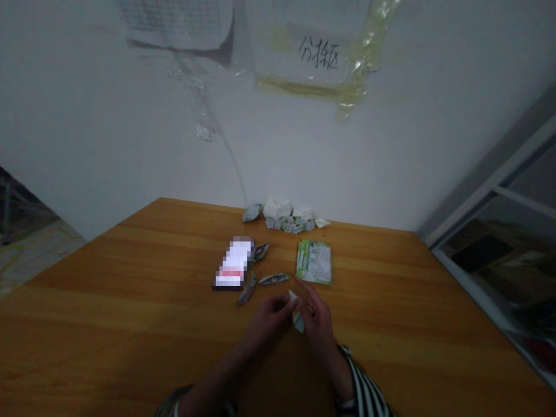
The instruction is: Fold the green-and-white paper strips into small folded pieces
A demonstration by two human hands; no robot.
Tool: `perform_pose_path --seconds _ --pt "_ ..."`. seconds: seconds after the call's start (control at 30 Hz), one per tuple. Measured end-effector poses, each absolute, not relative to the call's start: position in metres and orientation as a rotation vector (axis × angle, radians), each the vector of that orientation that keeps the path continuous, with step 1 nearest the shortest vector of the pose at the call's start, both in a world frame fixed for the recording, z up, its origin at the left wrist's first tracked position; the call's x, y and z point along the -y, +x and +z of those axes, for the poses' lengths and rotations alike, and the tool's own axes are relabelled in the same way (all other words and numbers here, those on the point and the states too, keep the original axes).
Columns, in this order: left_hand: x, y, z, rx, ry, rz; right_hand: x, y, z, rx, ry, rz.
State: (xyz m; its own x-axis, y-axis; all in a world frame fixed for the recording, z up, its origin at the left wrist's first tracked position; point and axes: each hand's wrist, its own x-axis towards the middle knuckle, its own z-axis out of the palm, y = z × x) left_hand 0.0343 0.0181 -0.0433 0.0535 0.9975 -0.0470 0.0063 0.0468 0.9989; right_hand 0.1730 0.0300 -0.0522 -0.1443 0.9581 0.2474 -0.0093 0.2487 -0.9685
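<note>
I am holding a small pale packet [298, 322] between both hands, over the near part of the table [130, 272]; whether it is touching the wood, I cannot tell. My left hand [273, 313] is pinching its far end between thumb and fingertips. My right hand [320, 318] is gripping its right side with the thumb, forefinger stretching toward the far edge; I cannot make out its other fingers.

The packet is looking light, thin and easily creased, probably a bit slick, so the edges near its ends are seeming the best hold. Its long axis is running between me and the far edge, leaning slightly left, the white tip pointing away from me.

Just beyond, a thin folded wrapper [274, 279] is lying nearly parallel to the far edge. Green-and-white cards [315, 262] are resting right of it, a phone [234, 263] left. Crumpled packaging [289, 223] is sitting along the far edge.
</note>
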Motion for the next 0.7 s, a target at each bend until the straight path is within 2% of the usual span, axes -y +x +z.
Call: perform_pose_path --seconds 0.23,0.4,0.57,0.7 --pt "-0.018 0.029 -0.048 -1.442 1.333 1.255 -0.031 0.171 -0.055 1.548 -0.806 1.256" --pt "-0.018 0.026 -0.04 -1.406 1.314 1.229 -0.035 0.181 -0.05 1.593 -0.697 1.413" --pt "-0.019 0.023 -0.036 -1.345 1.122 1.179 -0.039 0.189 -0.05 1.677 -0.822 1.184" --pt "-0.017 0.022 -0.032 -1.221 1.125 1.25 -0.039 0.187 -0.055 1.531 -0.935 1.111"
